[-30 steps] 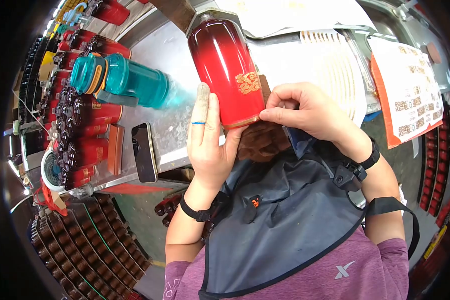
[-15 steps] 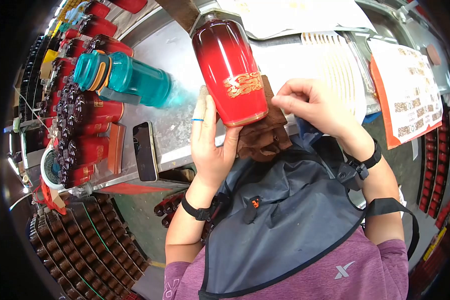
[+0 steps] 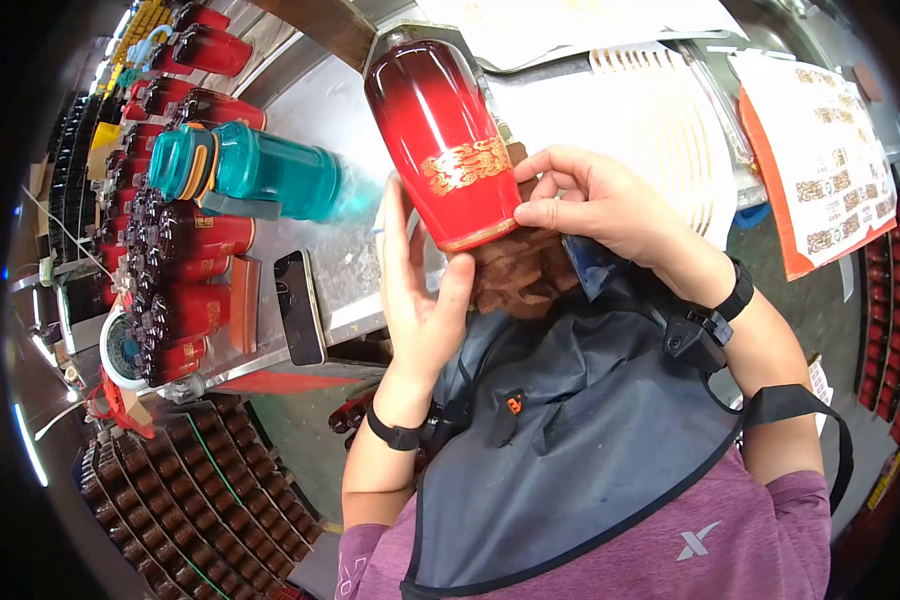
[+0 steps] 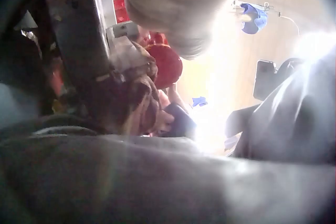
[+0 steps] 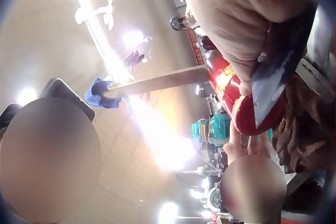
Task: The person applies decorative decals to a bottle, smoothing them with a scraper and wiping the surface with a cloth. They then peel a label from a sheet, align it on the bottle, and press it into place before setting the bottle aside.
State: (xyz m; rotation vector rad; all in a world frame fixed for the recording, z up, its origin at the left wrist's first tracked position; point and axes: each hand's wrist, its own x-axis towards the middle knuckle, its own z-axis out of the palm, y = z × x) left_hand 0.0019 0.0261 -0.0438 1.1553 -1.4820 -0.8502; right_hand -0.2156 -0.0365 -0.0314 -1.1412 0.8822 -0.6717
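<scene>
A red bottle (image 3: 450,140) with a dark shoulder and a gold scroll pattern lies tilted in the head view, neck against a holder (image 3: 425,30), base toward the person. Beneath its base is a crumpled brown cloth (image 3: 525,275). My left hand (image 3: 415,300) is at its left side, fingers fairly straight, thumb apart beside the base. The right hand (image 3: 610,215) brings thumb and forefinger to the bottle's lower right edge, thumb tip right at the rim. Its curled lower fingers hold a dark blue, flat, pointed piece (image 5: 278,71), which overlaps the bottle base in the right wrist view.
Left of the bottle a teal water bottle (image 3: 270,170) lies on the metal table, with a phone (image 3: 300,305) nearer the person. Many red bottles (image 3: 195,310) crowd the left edge. Patterned sheets (image 3: 820,170) and pale strips (image 3: 660,140) lie on the right.
The bottle has turned, carrying its gold pattern leftward to face up. The right hand drew away from the bottle, then came back to it. The left thumb has separated from the fingers.
</scene>
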